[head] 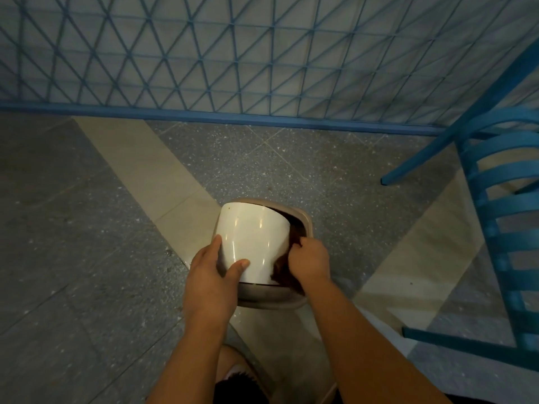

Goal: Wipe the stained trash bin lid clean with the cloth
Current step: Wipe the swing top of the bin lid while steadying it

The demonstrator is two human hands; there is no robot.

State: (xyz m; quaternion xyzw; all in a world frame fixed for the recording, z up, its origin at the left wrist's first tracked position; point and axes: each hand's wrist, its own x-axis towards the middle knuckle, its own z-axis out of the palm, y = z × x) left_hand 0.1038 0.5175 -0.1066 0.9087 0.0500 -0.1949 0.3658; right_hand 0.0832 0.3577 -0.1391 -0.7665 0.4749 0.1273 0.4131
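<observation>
A small beige trash bin (306,221) stands on the floor in front of me. Its glossy white curved lid (252,237) is tilted up on the bin's rim. My left hand (214,272) grips the lid's near left edge, thumb on top. My right hand (309,259) is closed on a dark brown cloth (281,268), pressed against the lid's right edge over the bin opening. A few small dark specks show on the lid's upper left.
A blue metal chair (495,217) stands close on the right, its legs reaching toward the bin. A blue lattice fence (233,68) with a low rail runs across the back. The floor is grey speckled tile with cream bands. My knee shows below.
</observation>
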